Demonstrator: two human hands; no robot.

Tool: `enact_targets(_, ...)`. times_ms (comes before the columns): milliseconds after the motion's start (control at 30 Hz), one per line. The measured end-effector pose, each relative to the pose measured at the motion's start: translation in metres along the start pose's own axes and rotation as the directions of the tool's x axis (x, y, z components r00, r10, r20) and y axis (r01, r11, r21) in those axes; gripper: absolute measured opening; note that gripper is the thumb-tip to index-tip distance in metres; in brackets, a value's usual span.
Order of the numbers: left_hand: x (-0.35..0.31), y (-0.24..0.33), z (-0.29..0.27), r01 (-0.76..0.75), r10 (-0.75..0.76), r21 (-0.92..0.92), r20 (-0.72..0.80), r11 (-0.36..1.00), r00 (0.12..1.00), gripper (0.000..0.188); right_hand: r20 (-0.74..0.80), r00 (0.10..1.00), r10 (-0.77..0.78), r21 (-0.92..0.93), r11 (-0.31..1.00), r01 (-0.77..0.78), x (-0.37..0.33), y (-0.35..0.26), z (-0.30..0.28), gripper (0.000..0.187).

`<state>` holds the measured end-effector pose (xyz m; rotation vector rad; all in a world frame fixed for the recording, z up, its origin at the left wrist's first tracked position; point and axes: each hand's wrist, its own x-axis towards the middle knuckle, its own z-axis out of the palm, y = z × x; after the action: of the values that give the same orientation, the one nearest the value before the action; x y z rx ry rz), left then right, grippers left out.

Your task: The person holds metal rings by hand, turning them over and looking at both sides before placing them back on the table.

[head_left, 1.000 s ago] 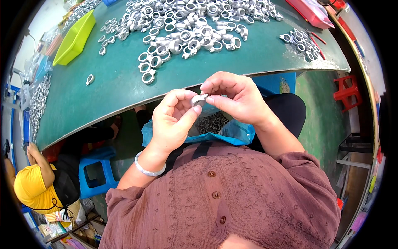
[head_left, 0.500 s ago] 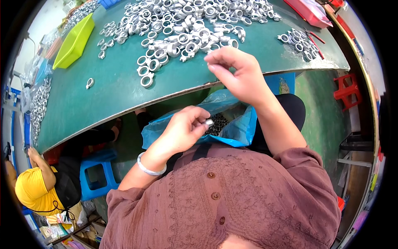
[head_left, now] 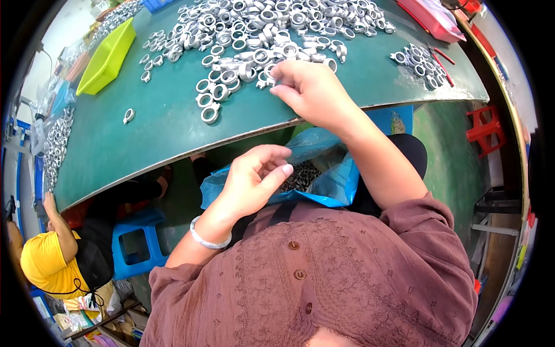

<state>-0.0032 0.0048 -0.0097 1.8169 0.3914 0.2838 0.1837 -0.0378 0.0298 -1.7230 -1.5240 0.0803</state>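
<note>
My left hand [head_left: 251, 178] hovers over the blue plastic bag [head_left: 341, 188] at my lap, thumb and fingers apart, with nothing visible between them. Many small dark metal pieces [head_left: 300, 178] lie inside the bag. Above the table's near edge, my right hand [head_left: 315, 92] has its thumb and forefinger spread beside a grey metal ring clamp [head_left: 269, 74] at the front of a large heap of similar ring clamps [head_left: 254, 29]. Its other fingers are partly hidden behind the hand.
On the green table [head_left: 167, 115] are a single ring clamp [head_left: 129, 116], a smaller cluster [head_left: 419, 65], red-handled pliers [head_left: 444, 66], a yellow-green tray [head_left: 107, 58] and a pink tray [head_left: 433, 20]. Blue stool [head_left: 136, 243] and a person in yellow [head_left: 49, 260] are at left; a red stool [head_left: 485, 130] at right.
My right hand has moved left to the front of the heap. The small metal piece at my left fingertips is gone from view, and that hand's fingers have parted.
</note>
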Motion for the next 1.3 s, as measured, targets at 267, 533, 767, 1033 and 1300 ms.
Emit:
enact_targets(267,0.009,0.012,0.000,-0.327,0.197,-0.296,-0.394,0.898,0.898,0.048,0.328,0.926,0.190,0.720,0.584,-0.375,-0.030,-0.026,-0.011,0.016)
enact_targets(533,0.009,0.008,-0.001,-0.313,0.231,-0.297,-0.280,0.902,0.932,0.040,0.428,0.892,0.145,0.750,0.493,-0.440,-0.046,-0.030,-0.010,0.016)
enact_targets(767,0.009,0.006,0.002,-0.307,0.227,-0.293,-0.275,0.906,0.934,0.038,0.475,0.866,0.157,0.751,0.440,-0.491,-0.050,-0.029,-0.011,0.017)
enact_targets(1033,0.008,0.007,0.004,-0.292,0.217,-0.264,-0.278,0.919,0.936,0.035,0.479,0.867,0.140,0.761,0.426,-0.489,-0.053,-0.026,-0.007,0.016)
enact_targets(1300,0.010,0.004,0.003,-0.312,0.230,-0.306,-0.275,0.900,0.934,0.032,0.498,0.862,0.090,0.759,0.436,-0.484,-0.053,-0.027,-0.010,0.017)
